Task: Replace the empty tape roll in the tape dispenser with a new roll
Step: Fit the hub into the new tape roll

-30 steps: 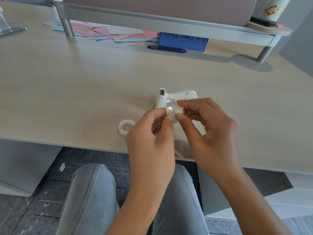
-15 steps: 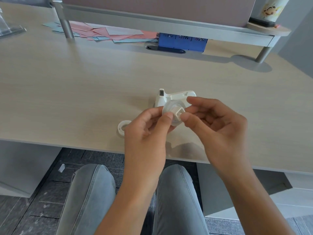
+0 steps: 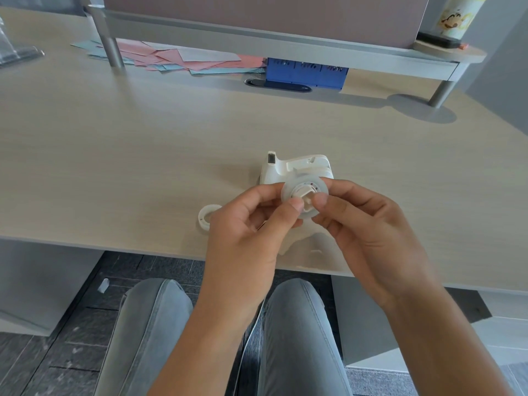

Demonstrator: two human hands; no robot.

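A clear new tape roll point(image 3: 292, 187) with a white plastic hub point(image 3: 306, 198) in its centre is held flat-face up above the desk. My left hand point(image 3: 251, 230) pinches its left edge, thumb on the hub. My right hand point(image 3: 368, 227) grips its right side, thumb on the hub too. Behind the roll, the white tape dispenser point(image 3: 295, 166) stands on the desk with an empty cradle. The empty white core ring point(image 3: 206, 218) lies flat on the desk just left of my left hand.
The pale wooden desk point(image 3: 143, 155) has its front edge under my wrists. At the back, pink and blue papers point(image 3: 183, 58) and a blue box point(image 3: 307, 73) lie under a grey shelf point(image 3: 257, 38). A printed cup point(image 3: 454, 17) stands on the shelf's right end.
The roll turned from edge-on to face-up, showing the hub in its centre. Both thumbs have shifted onto the hub. Dispenser and empty ring have not moved.
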